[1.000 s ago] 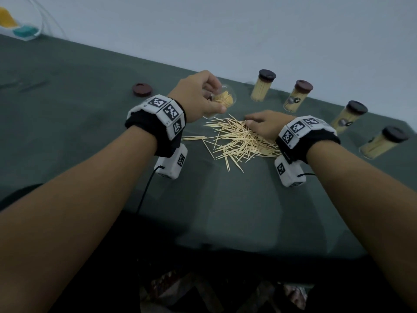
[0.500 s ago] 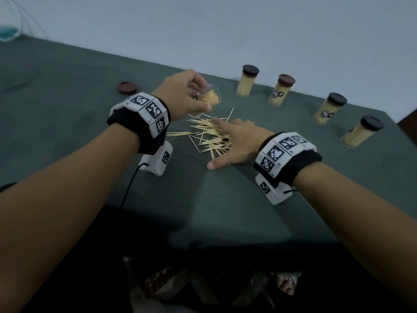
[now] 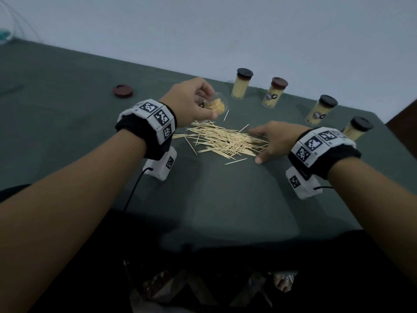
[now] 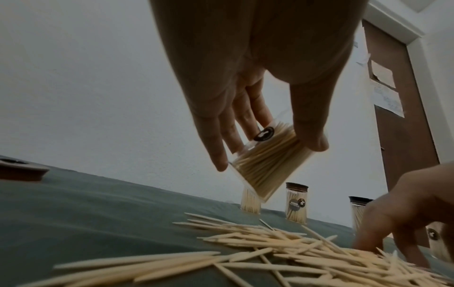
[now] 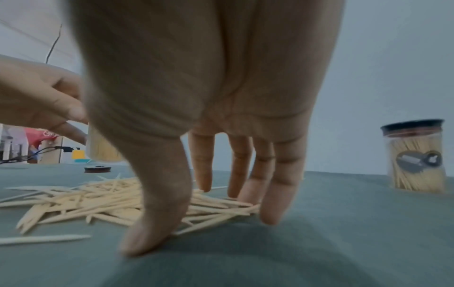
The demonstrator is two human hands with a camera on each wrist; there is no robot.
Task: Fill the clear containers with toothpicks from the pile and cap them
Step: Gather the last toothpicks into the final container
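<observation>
My left hand (image 3: 191,101) grips an uncapped clear container (image 4: 266,163), fingers and thumb wrapped round it; it is tilted, nearly full of toothpicks, and held above the far left edge of the pile (image 3: 225,141). My right hand (image 3: 274,137) is spread wide, fingers straight, their tips down on the right end of the pile, thumb on the cloth. The table (image 3: 67,123) is covered in dark green cloth. A loose brown cap (image 3: 123,91) lies well to the left of my left hand. Four capped, filled containers (image 3: 242,86) stand in a row along the far edge, by a plain pale wall (image 3: 225,30). In the left wrist view a brown door (image 4: 403,126) with papers stuck to it stands at the right.
</observation>
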